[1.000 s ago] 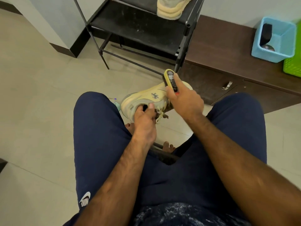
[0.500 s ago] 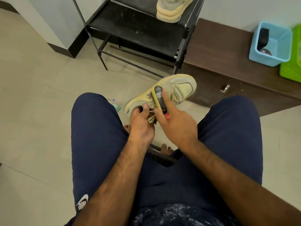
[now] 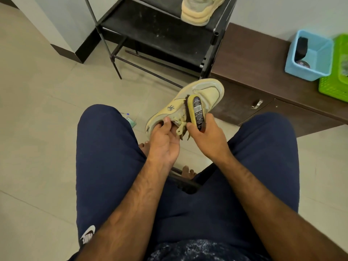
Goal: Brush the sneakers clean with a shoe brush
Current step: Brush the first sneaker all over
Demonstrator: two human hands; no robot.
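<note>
A pale yellow sneaker (image 3: pixel 205 93) is held up between my knees, toe pointing away to the right. My left hand (image 3: pixel 162 140) grips it at the heel opening, thumb on the collar. My right hand (image 3: pixel 209 136) holds a wooden shoe brush (image 3: pixel 196 110) with a black label on its back; its dark bristles lie against the laces and tongue. The second sneaker (image 3: pixel 199 10) stands on the black shoe rack (image 3: pixel 160 32) at the top of the view.
A dark wooden low cabinet (image 3: pixel 254 59) runs along the right wall, carrying a blue plastic bin (image 3: pixel 318 59) and a green basket (image 3: pixel 337 80). A small greenish object (image 3: pixel 130 121) lies on the tiled floor by my left knee. My bare feet show below the shoe.
The brush went from the shoe's toe down to the laces, then slid a little back toward the toe. The sneaker has tilted slightly, toe higher. My left hand keeps its grip.
</note>
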